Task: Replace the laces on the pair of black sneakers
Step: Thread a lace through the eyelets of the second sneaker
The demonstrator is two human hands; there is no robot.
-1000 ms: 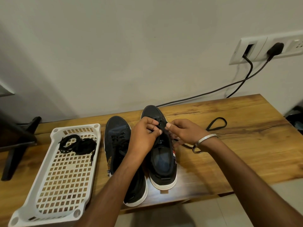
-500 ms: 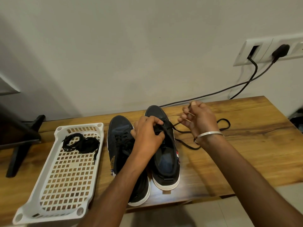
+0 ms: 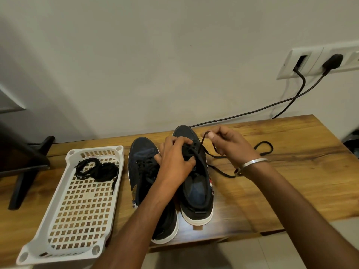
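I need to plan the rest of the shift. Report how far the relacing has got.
Done: a bundle of loose black laces lies in the white plastic basket, and the left black sneaker shows lacing. In hand: the left hand grips the right black sneaker while the right hand pulls its black lace. Left: finishing that shoe.

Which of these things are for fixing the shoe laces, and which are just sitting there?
For the job:
- right shoe, held at its eyelets by the left hand
- lace, pinched by the right hand
- left shoe
- lace bundle in the white basket

Just lying about:
- wall socket and its two black cables
- black stand on the left
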